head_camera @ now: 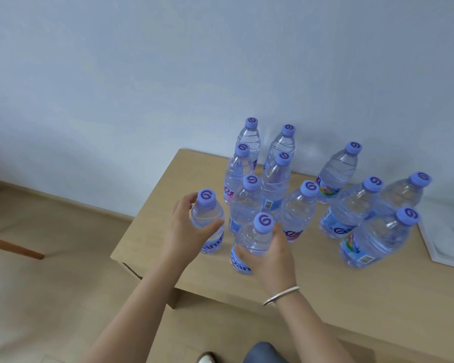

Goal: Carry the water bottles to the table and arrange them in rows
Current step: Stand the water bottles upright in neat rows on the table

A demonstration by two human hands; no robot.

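Observation:
Several clear water bottles with purple caps stand on a light wooden table (325, 289). My left hand (186, 229) grips the shoulder of one bottle (207, 213) near the table's left edge. My right hand (270, 255) grips another bottle (254, 237) at the front of the middle group. Behind them, more bottles (249, 163) stand in two close columns toward the wall. A looser group of bottles (372, 210) stands to the right.
A white tray-like object (448, 239) lies at the table's right edge. The wall rises directly behind the table. A wooden chair leg (13, 247) shows at the far left over the beige floor. My knee and shoe appear below the table's front edge.

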